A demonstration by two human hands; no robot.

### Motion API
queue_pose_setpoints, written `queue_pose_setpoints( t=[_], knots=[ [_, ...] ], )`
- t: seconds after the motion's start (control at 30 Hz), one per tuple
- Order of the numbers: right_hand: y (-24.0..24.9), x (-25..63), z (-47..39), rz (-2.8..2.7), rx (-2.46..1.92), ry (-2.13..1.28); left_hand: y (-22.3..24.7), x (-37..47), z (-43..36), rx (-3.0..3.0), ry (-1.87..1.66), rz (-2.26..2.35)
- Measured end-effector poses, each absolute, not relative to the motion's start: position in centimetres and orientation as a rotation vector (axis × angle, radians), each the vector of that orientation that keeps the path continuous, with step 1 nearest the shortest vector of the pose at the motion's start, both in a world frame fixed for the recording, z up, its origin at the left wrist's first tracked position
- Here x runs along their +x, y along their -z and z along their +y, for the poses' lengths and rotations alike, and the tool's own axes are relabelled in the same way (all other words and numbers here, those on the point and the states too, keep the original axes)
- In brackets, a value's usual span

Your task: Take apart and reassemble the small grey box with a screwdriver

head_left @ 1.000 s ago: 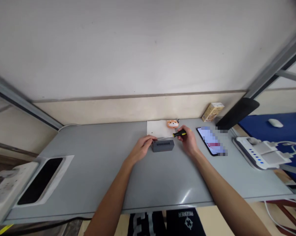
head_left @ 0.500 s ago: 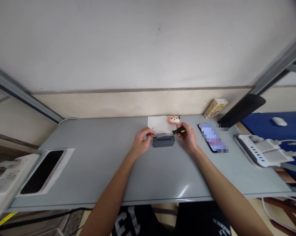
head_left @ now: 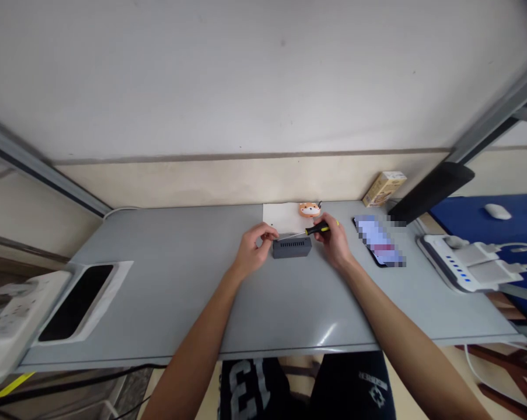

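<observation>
A yellow-and-black screwdriver (head_left: pixel 318 229) lies nearly level in my right hand (head_left: pixel 334 240), its handle gripped and its thin shaft pointing left. The tip reaches the fingers of my left hand (head_left: pixel 255 248), which are pinched together. Whatever sits between them is too small to make out. Just below the shaft, a dark grey slotted box (head_left: pixel 292 248) rests on the desk between both hands. Behind it lies a white sheet of paper (head_left: pixel 281 216) with a small dark speck on it. An orange animal-face case (head_left: pixel 310 210) sits on the sheet's right part.
On the grey desk (head_left: pixel 180 291), a lit phone (head_left: pixel 377 242) and a white power strip (head_left: pixel 456 268) with plugs lie to the right. A carton (head_left: pixel 383 188) stands by the wall beside a black slanted object (head_left: pixel 433 192). A dark-screened phone (head_left: pixel 77 303) lies at left.
The view has shifted slightly. Both hands keep nearly the same pose, with the screwdriver tip still at my left fingers.
</observation>
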State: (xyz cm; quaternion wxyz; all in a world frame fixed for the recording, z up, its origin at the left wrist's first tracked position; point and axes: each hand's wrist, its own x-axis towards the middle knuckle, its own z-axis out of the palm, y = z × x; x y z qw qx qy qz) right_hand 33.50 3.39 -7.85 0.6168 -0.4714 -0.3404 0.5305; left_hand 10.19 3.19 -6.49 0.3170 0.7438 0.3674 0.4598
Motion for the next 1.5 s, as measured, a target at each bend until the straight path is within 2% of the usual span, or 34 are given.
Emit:
queue_pose_setpoints(
  t=[0.43,0.67,0.87,1.3,1.5],
  knots=[
    [8.2,33.7,3.6,-0.796,-1.039,-1.204,7.0,10.6,3.1,1.918,-1.14,1.027],
    [8.1,34.1,3.8,-0.702,-1.017,-1.061,7.4,11.6,3.4,1.688,-1.101,1.039],
    [9.0,33.4,4.2,-0.938,-1.097,-1.057,7.6,11.4,3.6,1.659,-1.024,0.984],
    [9.8,33.5,4.3,-1.309,-1.236,-1.015,7.2,10.7,2.9,1.977,-1.008,1.115],
    [10.2,33.8,4.4,-1.197,-1.156,-1.068,7.3,10.0,3.1,2.22,-1.105,1.228]
  ],
)
